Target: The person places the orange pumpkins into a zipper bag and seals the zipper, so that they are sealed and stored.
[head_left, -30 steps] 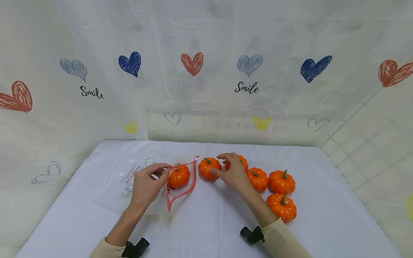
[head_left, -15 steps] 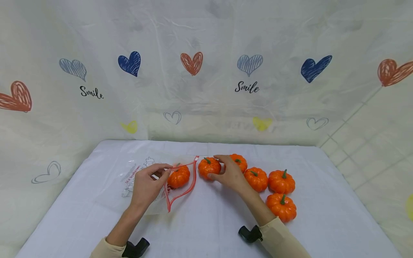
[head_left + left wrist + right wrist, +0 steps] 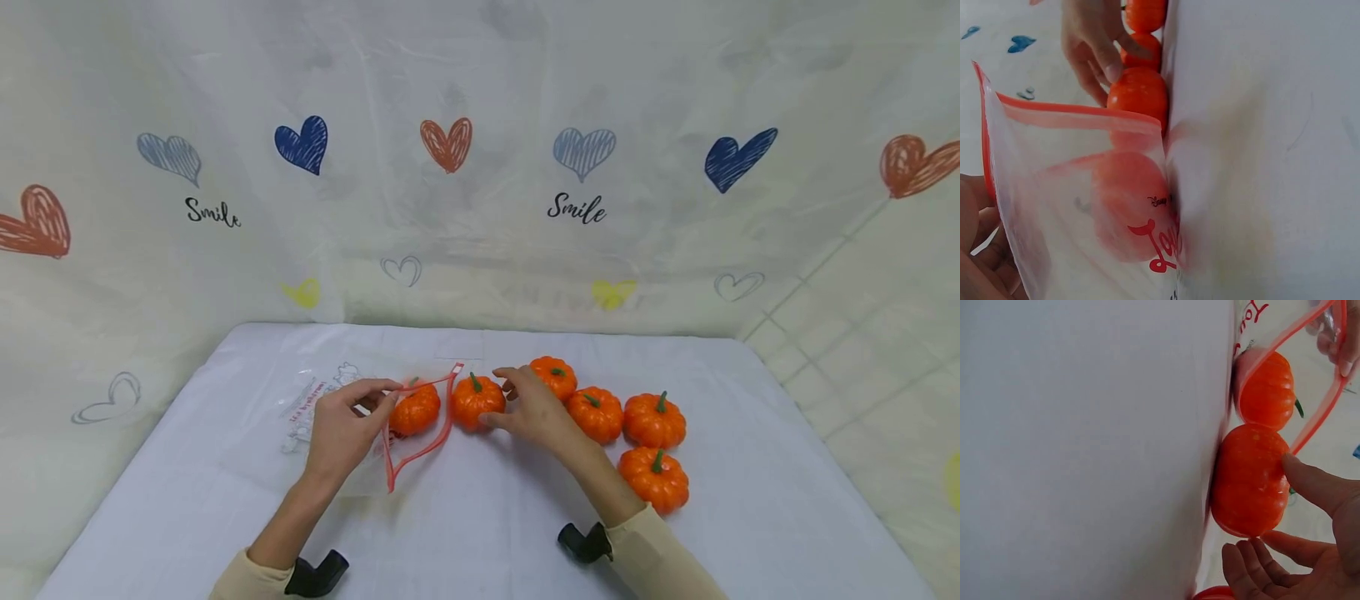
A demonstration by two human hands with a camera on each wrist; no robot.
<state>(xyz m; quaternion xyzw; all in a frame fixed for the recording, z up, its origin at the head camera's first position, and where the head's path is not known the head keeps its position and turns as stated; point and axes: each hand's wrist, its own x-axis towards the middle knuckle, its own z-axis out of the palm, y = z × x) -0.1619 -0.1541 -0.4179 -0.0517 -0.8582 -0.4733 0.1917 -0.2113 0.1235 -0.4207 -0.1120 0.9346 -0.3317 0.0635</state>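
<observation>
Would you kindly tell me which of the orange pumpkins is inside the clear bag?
The leftmost pumpkin in the head view: it sits inside the red-edged bag, beside the left hand, while the other five are outside.

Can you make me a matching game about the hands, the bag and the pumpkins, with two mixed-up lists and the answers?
Things:
1. The person's left hand
2. The person's right hand
3. The clear plastic bag
4. Four ribbed orange pumpkins with green stems

Where or how:
A. touches a shiny orange pumpkin near the bag's mouth
B. in a group on the white cloth
C. pinches a red rim
D. has one round orange pumpkin inside

Pairs: 1-C, 2-A, 3-D, 4-B
</observation>
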